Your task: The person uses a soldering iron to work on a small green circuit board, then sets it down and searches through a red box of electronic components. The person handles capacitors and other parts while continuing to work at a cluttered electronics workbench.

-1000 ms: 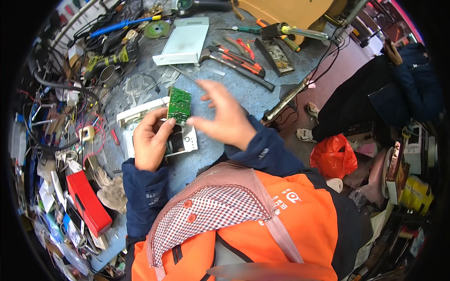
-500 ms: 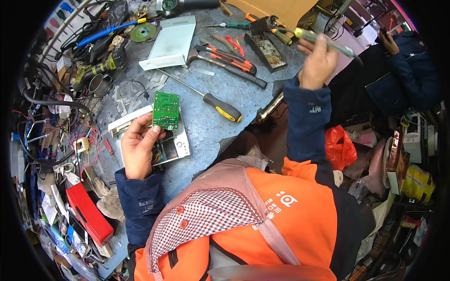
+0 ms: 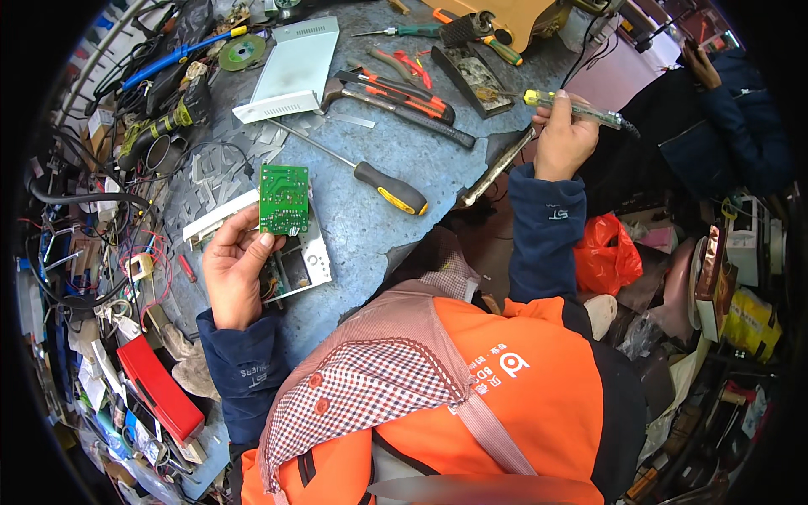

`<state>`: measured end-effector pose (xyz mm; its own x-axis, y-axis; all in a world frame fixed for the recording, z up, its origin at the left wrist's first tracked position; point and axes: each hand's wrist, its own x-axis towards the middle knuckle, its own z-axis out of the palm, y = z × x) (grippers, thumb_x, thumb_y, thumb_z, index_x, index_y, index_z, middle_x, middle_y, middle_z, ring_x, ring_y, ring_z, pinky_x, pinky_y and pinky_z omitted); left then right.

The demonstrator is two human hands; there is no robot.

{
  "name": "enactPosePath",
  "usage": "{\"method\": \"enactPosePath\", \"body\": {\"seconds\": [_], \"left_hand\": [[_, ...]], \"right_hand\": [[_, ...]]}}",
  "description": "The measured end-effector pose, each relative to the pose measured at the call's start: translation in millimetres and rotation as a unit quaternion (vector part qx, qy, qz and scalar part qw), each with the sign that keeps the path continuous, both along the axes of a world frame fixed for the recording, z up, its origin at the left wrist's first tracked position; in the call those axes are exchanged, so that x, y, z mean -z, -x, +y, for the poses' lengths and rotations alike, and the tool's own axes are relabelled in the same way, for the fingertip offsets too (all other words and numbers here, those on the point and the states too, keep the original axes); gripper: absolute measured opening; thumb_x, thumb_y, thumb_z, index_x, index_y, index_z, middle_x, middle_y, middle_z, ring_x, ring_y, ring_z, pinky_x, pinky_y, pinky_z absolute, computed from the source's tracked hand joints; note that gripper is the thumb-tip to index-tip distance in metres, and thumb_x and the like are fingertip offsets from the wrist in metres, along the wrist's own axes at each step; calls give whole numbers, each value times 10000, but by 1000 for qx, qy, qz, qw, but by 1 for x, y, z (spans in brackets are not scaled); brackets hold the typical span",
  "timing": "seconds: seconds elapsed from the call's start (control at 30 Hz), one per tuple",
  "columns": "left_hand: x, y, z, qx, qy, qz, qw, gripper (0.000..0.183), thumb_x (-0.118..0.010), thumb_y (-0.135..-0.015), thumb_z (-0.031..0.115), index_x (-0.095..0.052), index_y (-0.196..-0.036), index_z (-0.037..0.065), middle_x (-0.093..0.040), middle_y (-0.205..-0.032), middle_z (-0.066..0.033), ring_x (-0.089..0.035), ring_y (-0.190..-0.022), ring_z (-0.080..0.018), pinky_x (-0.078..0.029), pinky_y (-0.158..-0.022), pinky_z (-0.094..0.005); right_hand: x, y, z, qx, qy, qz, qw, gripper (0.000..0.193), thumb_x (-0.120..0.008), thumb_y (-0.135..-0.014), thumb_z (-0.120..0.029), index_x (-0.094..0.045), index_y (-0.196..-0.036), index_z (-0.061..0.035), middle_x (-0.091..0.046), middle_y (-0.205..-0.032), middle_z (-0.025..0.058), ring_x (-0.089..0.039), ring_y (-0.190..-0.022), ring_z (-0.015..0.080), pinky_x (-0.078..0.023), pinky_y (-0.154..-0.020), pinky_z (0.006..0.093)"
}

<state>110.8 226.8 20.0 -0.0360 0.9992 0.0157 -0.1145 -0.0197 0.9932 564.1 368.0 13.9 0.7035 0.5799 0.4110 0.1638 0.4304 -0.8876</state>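
My left hand [image 3: 236,273] pinches a green circuit board [image 3: 284,199] by its lower left edge, with its solder side toward me. Below the board, partly hidden by it, lies an open white metal housing [image 3: 313,257]. My right hand [image 3: 566,145] is closed around the clear and yellow handle of a soldering iron [image 3: 581,110], off the bench's right edge. The iron's tip points left, toward a dark open tray [image 3: 471,80] holding a brownish substance. Between the hands, a screwdriver [image 3: 389,188] with a black and yellow handle rests on the blue bench.
A white metal cover [image 3: 296,63], a hammer [image 3: 412,118], red and black utility knives [image 3: 408,94] and pliers [image 3: 391,63] lie at the back. Grey scraps [image 3: 215,177] are spread left of centre. A red box [image 3: 160,387] and tangled wires crowd the left. Another person's hand [image 3: 700,66] shows far right.
My right hand has lowered toward me with the soldering iron, whose handle now lies flatter. The circuit board stays in my left hand, at about the same place over the housing. The view has shifted slightly.
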Motion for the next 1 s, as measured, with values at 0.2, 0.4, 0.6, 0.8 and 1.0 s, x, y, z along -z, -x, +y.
{"method": "enactPosePath", "body": {"seconds": [0.2, 0.4, 0.6, 0.8, 1.0], "left_hand": [[-1, -3, 1, -6, 1, -10, 1000, 393, -706, -1027, -59, -665, -1418, -56, -771, -1264, -132, -747, -1107, -195, -622, -966, -339], [-4, 2, -7, -10, 16, -13, 1000, 413, -700, -1030, -20, -652, -1437, -67, -763, -1285, -142, -748, -1121, -213, -612, -994, -352], [-7, -8, 4, 6, 37, -58, 998, 383, -681, -1038, -28, -658, -1416, -81, -775, -1245, -150, -755, -1080, -206, -613, -992, -346], [-3, 1, -3, -15, 44, -64, 997, 363, -680, -1064, -13, -663, -1424, -59, -770, -1288, -154, -766, -1122, -215, -637, -999, -351], [-6, -2, 4, -9, 59, -77, 995, 350, -690, -1055, -16, -674, -1400, -66, -776, -1263, -152, -771, -1083, -208, -642, -978, -340]], "right_hand": [[-1, -1, -1, -2, 21, -33, 999, 171, -724, -1037, -102, -676, -1075, 57, -724, -875, 107, -712, -669, 150, -605, -567, 287], [5, 7, 7, -19, 47, -45, 998, 155, -720, -1052, -114, -673, -1098, 26, -724, -874, 87, -721, -683, 146, -604, -581, 286], [-22, 26, -33, -167, -134, 54, 975, 117, -656, -1105, -100, -654, -1117, 16, -766, -949, 172, -737, -753, 202, -611, -675, 300], [-11, 159, -73, -436, -107, 185, 874, 136, -653, -1085, -81, -669, -1210, -31, -751, -1120, 189, -750, -824, 222, -650, -653, 345], [19, 206, -81, -469, -82, 201, 856, 132, -691, -1053, -64, -635, -1169, -37, -738, -1103, 180, -742, -785, 220, -638, -636, 347]]}}
